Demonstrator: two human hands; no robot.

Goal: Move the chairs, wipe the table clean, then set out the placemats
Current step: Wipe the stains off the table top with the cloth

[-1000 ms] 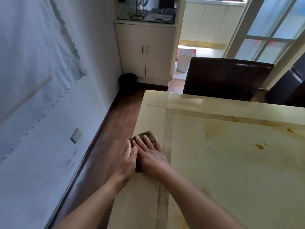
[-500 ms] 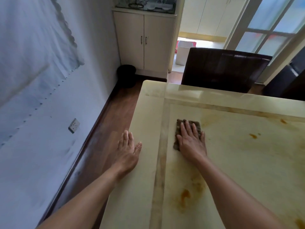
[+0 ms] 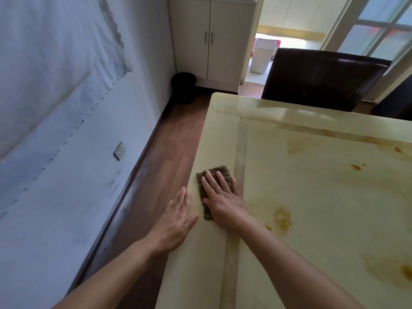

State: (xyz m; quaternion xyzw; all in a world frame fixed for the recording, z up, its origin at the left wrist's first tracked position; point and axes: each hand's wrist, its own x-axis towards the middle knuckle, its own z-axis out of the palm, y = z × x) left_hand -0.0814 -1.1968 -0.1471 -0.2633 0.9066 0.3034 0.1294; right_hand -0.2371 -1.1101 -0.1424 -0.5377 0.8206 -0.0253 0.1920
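wall (image 3: 66,175): pale, at the far left, with a large light sheet (image 3: 51,63) hanging over its upper part.
socket (image 3: 119,150): white, set low in the wall, below the sheet.
floor (image 3: 169,148): dark wood boards, a narrow strip between wall and table.
black bin (image 3: 184,86): on the floor in the corner, just beside the cabinet.
cabinet (image 3: 211,41): cream, two doors closed, slim handles at the middle.
left hand (image 3: 176,219): palm down on the table's left edge, fingers straight and together, holding nothing, just beside the cloth.
cloth (image 3: 223,169): brown, lying flat on the table's pale border strip near the left edge, mostly covered by the right hand, far end and left side showing.
right hand (image 3: 223,201): pressed flat on top of the cloth, fingers straight and slightly spread, not curled round it.
white bin (image 3: 263,55): on the light floor beyond the doorway, right of the cabinet.
table (image 3: 323,208): glossy cream top with an inset border line, filling the right half of the view.
stains (image 3: 282,216): orange-brown patches on the tabletop, one near the right forearm, others further right and at the right edge.
chair (image 3: 321,79): dark, upright back, standing at the far end of the table.
second chair (image 3: 396,101): dark, only partly in view at the right edge.
glass door (image 3: 379,25): white frame, frosted panes, top right.
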